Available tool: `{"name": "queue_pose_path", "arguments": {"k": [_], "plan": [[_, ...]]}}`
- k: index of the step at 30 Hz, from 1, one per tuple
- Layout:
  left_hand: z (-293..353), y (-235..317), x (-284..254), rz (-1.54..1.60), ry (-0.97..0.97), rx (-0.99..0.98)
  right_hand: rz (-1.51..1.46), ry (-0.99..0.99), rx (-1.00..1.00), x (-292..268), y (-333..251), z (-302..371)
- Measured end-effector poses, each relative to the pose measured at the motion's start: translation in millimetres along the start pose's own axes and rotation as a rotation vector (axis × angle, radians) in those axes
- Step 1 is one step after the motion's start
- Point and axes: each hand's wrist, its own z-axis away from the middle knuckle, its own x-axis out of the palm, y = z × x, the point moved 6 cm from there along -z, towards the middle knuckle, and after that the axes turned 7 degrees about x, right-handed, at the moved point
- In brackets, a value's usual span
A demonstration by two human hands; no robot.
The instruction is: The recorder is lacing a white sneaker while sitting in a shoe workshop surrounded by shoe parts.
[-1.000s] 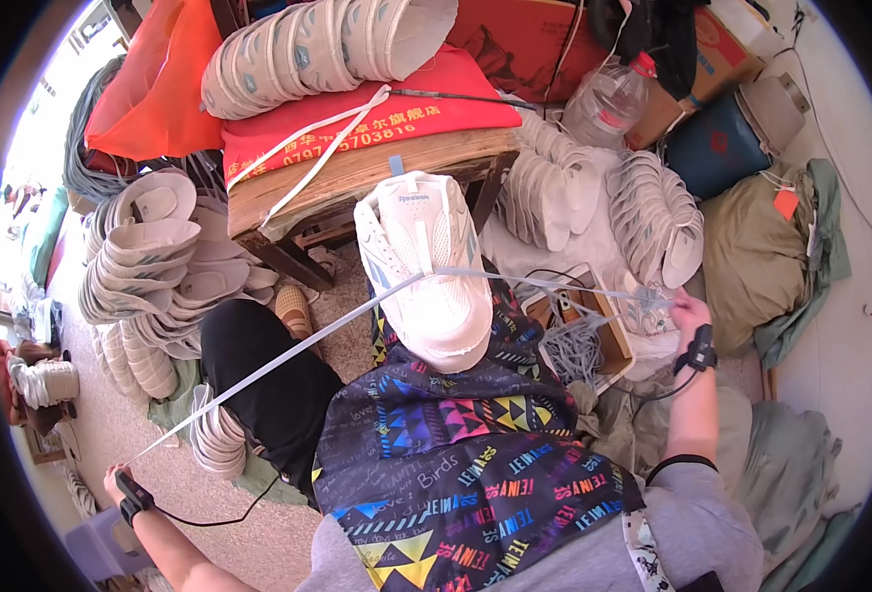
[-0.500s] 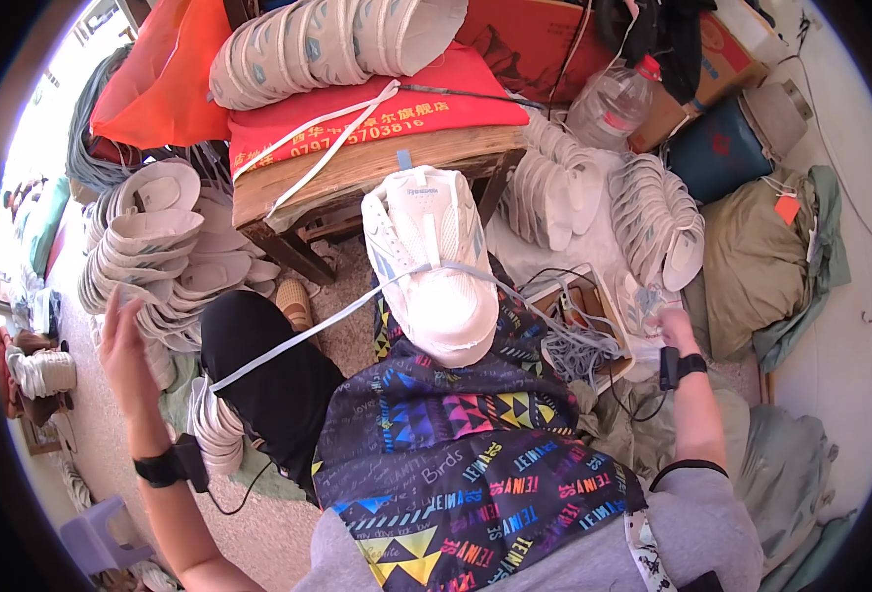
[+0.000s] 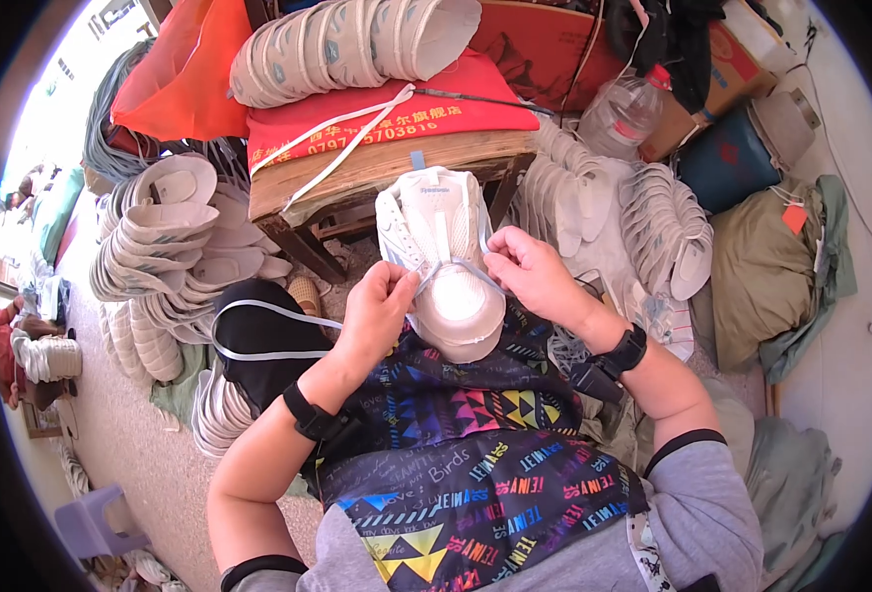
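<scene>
A white shoe upper (image 3: 443,296) stands in front of me, its toe pointing at my lap, above a dark, brightly patterned apron (image 3: 436,405). A pale grey shoelace (image 3: 308,318) crosses the shoe's lowest eyelets and loops left over my black-covered knee (image 3: 263,345). My left hand (image 3: 377,311) is closed at the shoe's left edge, thumb and fingers pinching the lace. On the other side, my right hand (image 3: 535,274) pinches the lace by the right eyelet row. The upper eyelets show no lace through them.
Behind the shoe is a wooden bench (image 3: 377,163) with a red cloth (image 3: 495,87) and a row of nested shoe uppers (image 3: 347,49). More uppers pile up at left (image 3: 165,242) and right (image 3: 668,232). A plastic bottle (image 3: 623,113) stands at the back right.
Both hands have come in from the sides to the shoe and taken hold of the lace. The lace, stretched left before, now hangs in a loop. The view has shifted slightly.
</scene>
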Motion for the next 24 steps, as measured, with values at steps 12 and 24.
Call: {"name": "queue_pose_path", "arguments": {"k": [12, 24], "plan": [[-5, 8, 5, 0.040, -0.038, -0.063, -0.098, -0.205, 0.145, 8, -17, -2], [0, 110, 2, -0.917, -0.075, 0.777, -0.159, -0.318, 0.249, 6, -8, 9]]}}
